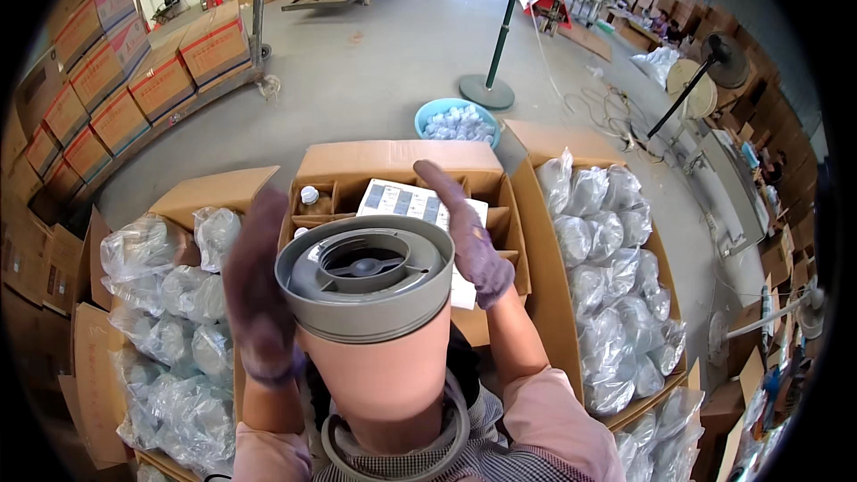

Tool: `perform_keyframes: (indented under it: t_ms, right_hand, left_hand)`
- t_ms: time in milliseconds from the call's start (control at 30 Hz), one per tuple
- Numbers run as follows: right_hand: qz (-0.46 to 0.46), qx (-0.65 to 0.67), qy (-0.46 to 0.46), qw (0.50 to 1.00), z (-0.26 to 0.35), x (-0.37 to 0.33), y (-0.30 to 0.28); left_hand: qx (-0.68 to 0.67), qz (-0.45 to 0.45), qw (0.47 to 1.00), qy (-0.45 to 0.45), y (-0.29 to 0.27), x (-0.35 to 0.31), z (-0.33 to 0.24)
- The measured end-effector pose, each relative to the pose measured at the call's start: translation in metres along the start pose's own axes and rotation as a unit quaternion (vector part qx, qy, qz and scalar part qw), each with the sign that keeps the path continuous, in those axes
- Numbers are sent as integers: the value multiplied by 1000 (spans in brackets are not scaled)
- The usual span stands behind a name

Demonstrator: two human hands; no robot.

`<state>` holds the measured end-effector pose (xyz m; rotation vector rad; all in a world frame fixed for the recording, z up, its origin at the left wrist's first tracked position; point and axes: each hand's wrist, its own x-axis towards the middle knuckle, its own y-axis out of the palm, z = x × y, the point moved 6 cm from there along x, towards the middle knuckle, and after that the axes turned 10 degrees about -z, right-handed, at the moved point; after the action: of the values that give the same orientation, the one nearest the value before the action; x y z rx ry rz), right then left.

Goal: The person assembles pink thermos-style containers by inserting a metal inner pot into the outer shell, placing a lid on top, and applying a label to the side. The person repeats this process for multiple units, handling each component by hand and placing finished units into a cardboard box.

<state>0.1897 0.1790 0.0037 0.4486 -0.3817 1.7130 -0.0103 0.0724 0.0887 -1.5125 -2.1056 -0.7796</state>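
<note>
A pink, slightly tapering jug stands close in front of me, its grey ringed end facing up with a spoked hub inside. A grey loop handle shows at its lower end. On its left side is my left hand, in a dark glove, fingers stretched upward and blurred. My right hand, gloved too, has its fingers straight and apart on the right side of the grey rim. Neither hand's fingers wrap round the jug; whether the palms press it I cannot tell. Behind it, a white printed sheet or box lies on an open divided carton.
A capped item sits in one carton compartment. Open cartons of clear-bagged round items flank me at left and right. Beyond are a blue basin of small pieces, a standing fan, and stacked boxes on a trolley.
</note>
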Motion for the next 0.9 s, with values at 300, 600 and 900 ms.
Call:
perform_keyframes:
  t_ms: [300, 600, 900]
  right_hand:
    - [-80, -593, 336, 728, -180, -75, -94]
    - [-139, -500, 232, 823, -259, -47, -127]
    - [-82, -694, 185, 691, -209, 16, -200]
  left_hand:
    - [-177, 82, 979, 48, -36, -11, 54]
    - [-149, 50, 987, 41, -33, -19, 60]
    - [-65, 4, 997, -36, -28, -14, 50]
